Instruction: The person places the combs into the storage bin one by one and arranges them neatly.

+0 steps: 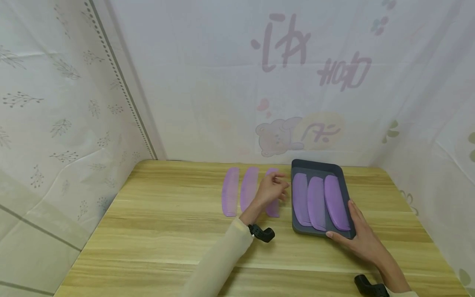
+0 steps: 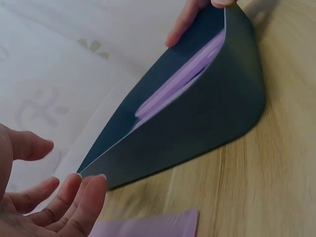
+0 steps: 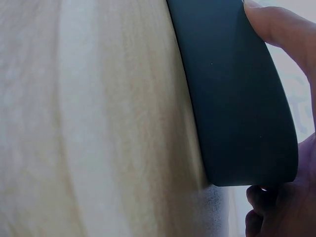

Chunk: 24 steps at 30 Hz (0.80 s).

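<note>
My left hand (image 1: pixel 270 189) hovers over the rightmost loose comb (image 1: pixel 273 211), partly hiding it. Its fingers are loosely bent with nothing between them, and in the left wrist view the fingertips (image 2: pixel 98 183) overlap the near corner of the dark grey tray (image 2: pixel 197 118). With the thumb at the front wall and the fingers along the right side, my right hand (image 1: pixel 365 242) grips the tray's near right corner. Three purple combs lie side by side in the tray: a left one (image 1: pixel 300 200), a middle one (image 1: pixel 316 204) and a right one (image 1: pixel 335 202).
Two more purple combs, one at the far left (image 1: pixel 230 192) and one beside it (image 1: pixel 249 187), lie on the wooden table (image 1: pixel 156 239) left of my left hand. A printed white cloth (image 1: pixel 208 90) hangs behind the table's back edge, with more cloth at both sides.
</note>
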### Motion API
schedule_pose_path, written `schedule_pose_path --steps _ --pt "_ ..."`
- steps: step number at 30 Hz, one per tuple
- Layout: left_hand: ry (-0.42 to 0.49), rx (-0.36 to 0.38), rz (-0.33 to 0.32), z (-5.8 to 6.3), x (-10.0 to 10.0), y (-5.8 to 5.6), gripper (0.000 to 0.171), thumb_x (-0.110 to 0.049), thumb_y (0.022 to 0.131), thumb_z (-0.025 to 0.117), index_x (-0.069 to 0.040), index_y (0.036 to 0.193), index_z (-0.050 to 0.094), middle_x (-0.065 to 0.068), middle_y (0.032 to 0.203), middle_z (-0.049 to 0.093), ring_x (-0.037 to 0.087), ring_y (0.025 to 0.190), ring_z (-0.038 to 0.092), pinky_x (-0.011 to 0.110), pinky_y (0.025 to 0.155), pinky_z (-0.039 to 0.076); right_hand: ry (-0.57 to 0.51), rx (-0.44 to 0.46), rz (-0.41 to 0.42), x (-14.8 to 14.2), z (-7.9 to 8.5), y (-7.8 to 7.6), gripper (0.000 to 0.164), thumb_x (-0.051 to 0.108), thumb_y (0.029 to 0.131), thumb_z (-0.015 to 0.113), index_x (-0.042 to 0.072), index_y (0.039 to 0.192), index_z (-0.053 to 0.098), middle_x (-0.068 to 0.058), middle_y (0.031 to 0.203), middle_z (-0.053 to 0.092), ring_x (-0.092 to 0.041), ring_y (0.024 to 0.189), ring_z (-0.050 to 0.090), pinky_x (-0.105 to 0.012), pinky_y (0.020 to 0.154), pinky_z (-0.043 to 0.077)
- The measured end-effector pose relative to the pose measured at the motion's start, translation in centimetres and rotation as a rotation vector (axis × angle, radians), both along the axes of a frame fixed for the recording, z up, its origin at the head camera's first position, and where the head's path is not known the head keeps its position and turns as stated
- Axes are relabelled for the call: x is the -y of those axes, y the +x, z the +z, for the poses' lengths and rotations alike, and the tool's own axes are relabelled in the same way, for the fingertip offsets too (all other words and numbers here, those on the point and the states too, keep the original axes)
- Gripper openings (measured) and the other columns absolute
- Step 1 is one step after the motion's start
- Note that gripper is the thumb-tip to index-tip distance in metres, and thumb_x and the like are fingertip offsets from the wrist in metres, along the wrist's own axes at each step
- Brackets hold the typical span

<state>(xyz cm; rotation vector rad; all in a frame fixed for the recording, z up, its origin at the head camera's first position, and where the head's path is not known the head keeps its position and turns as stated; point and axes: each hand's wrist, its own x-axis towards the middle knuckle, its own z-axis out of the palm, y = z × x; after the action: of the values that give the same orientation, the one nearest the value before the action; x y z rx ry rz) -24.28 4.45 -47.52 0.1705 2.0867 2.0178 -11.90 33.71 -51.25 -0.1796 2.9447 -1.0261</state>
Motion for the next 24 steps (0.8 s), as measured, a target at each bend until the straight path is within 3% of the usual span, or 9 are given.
schedule_pose_path --steps 9,16,24 --pt "-0.245 -0.236 0.000 0.4 1.9 0.2 0.047 -0.032 0.095 0.071 -0.012 0.136 0.061 0.013 0.124 0.068 0.027 0.112 0.066 0.034 0.093 0.056 -0.003 -0.002 0.002 0.1 0.1 -0.1 0.123 0.049 0.087 0.078 0.013 0.164 -0.011 -0.023 0.172 -0.006 -0.054 0.155 0.004 -0.082 0.109 0.020" --pt "-0.326 -0.287 -0.041 0.6 3.3 0.5 0.063 -0.043 0.095 0.069 -0.015 0.149 0.051 0.016 0.146 0.057 0.038 0.132 0.056 0.047 0.106 0.051 0.011 0.010 -0.008 0.1 0.0 -0.1 0.123 0.051 0.087 0.077 0.013 0.164 -0.012 -0.023 0.172 -0.007 -0.054 0.155 0.004 -0.082 0.108 0.021" --pt "-0.429 -0.344 -0.058 0.7 4.6 0.8 0.079 -0.051 0.094 0.069 -0.015 0.158 0.039 0.011 0.159 0.044 0.035 0.145 0.045 0.050 0.116 0.043 0.008 0.014 -0.010 0.1 0.0 0.0 0.124 0.051 0.087 0.077 0.012 0.164 -0.012 -0.024 0.171 -0.007 -0.055 0.154 0.004 -0.083 0.107 0.021"
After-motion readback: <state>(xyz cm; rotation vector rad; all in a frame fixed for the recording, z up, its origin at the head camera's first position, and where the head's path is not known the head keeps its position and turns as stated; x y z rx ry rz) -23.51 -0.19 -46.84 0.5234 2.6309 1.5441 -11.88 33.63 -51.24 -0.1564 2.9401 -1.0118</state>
